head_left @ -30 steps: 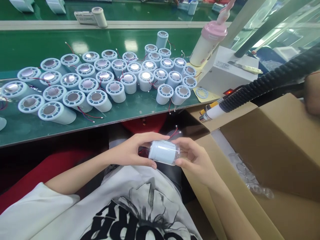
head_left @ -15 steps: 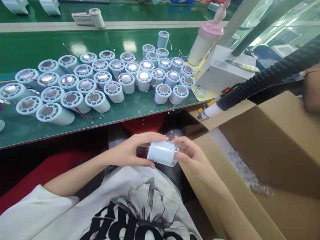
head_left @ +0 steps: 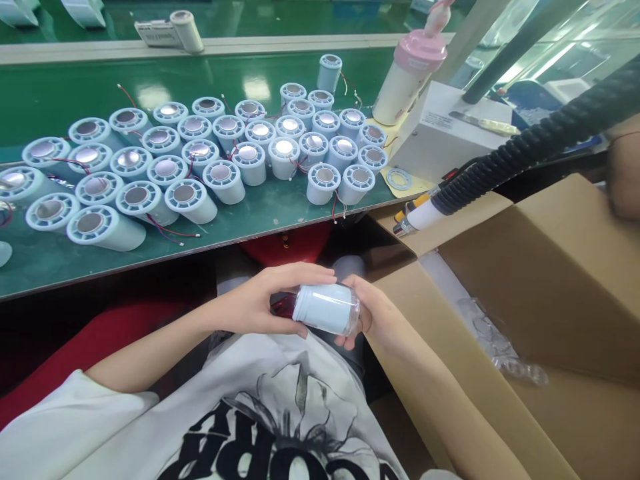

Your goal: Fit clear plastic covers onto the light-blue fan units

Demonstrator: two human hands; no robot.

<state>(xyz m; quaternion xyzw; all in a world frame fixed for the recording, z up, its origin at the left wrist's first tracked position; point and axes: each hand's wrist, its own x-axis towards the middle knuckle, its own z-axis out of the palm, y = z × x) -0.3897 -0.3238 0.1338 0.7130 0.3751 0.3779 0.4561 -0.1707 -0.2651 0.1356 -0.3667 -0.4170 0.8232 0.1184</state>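
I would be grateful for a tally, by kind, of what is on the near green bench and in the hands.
Pale blue cylinders on the bench: about 36
Pale blue cylinder held between left hand and right hand: 1
Pink-lidded bottle: 1
Total: about 38

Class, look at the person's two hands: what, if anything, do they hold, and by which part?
Both hold one pale blue cylinder, lying sideways above the lap. The left hand grips its left end; the right hand cups its right end.
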